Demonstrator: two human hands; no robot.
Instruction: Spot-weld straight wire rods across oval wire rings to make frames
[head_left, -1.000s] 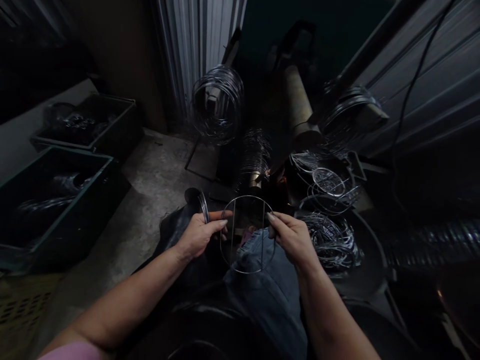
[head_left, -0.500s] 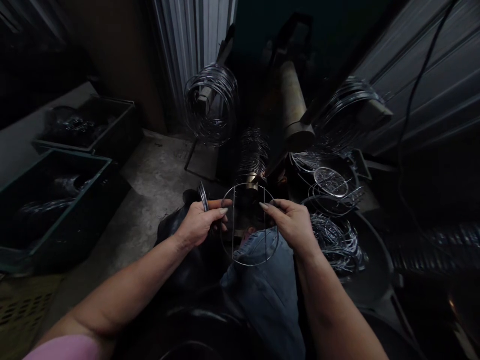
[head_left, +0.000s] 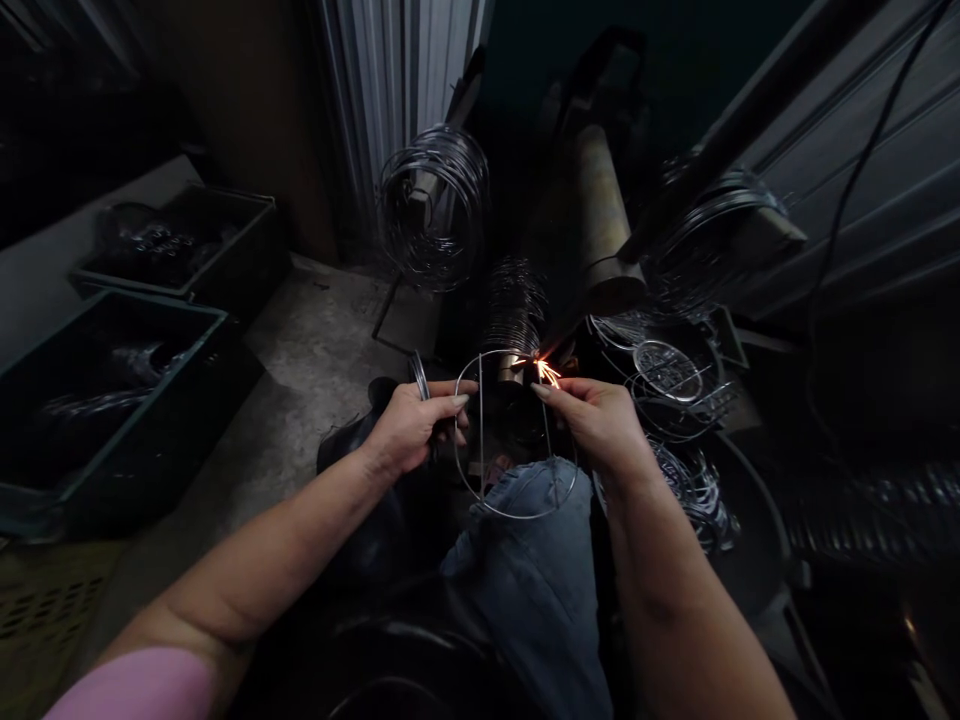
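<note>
Both hands pinch a thin round wire ring (head_left: 516, 435) with two straight cross wires: left hand (head_left: 411, 430) and right hand (head_left: 600, 425) have fingers clamped on opposite rim sides. Orange sparks (head_left: 544, 368) flare at its top rim, beside shiny stacked wire coils (head_left: 514, 305).

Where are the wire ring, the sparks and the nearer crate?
wire ring (head_left: 525, 516): head view, lower arc over the knee.
sparks (head_left: 546, 370): head view, bright streaks at the ring's top.
nearer crate (head_left: 150, 303): head view, its top rim.
</note>
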